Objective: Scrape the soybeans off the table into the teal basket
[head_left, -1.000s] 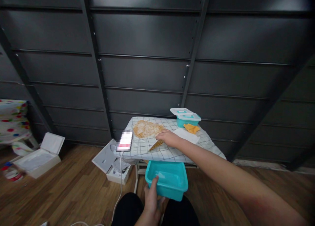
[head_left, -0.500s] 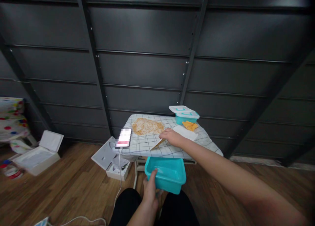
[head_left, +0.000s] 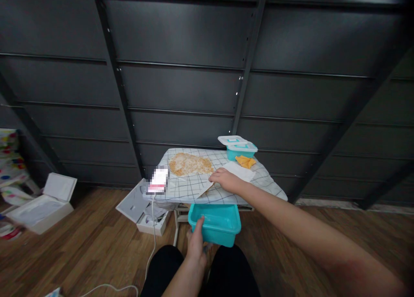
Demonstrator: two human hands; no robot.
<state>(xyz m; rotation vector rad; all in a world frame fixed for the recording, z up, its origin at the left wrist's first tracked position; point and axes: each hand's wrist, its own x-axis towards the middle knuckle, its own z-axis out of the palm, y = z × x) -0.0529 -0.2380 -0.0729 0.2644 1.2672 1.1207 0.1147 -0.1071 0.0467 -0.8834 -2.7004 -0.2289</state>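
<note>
My left hand (head_left: 196,244) grips a teal plastic box (head_left: 223,236) at its left side, thumb over the rim and fingers outside. The box is held just below the table's front edge, above my knees; I see nothing in it but a light glint. My right hand (head_left: 223,178) is closed on a stiff white sheet of paper or card (head_left: 204,188) near the front edge of the table. To its left, a spread-out heap of yellow beans and whitish grains (head_left: 190,164) lies on the checked tablecloth (head_left: 181,193).
At the table's back right stands another teal box (head_left: 237,153) with white lids (head_left: 232,140) on top. An orange cloth (head_left: 245,161) and a white sheet (head_left: 239,171) lie before it. A phone (head_left: 158,179) with a cable is at the left edge. Open white boxes (head_left: 150,223) sit on the floor.
The view has shifted slightly, so the table and boxes appear a little further left. Less of the sheet's brownish underside shows beneath my right hand. Both grips stay the same.
</note>
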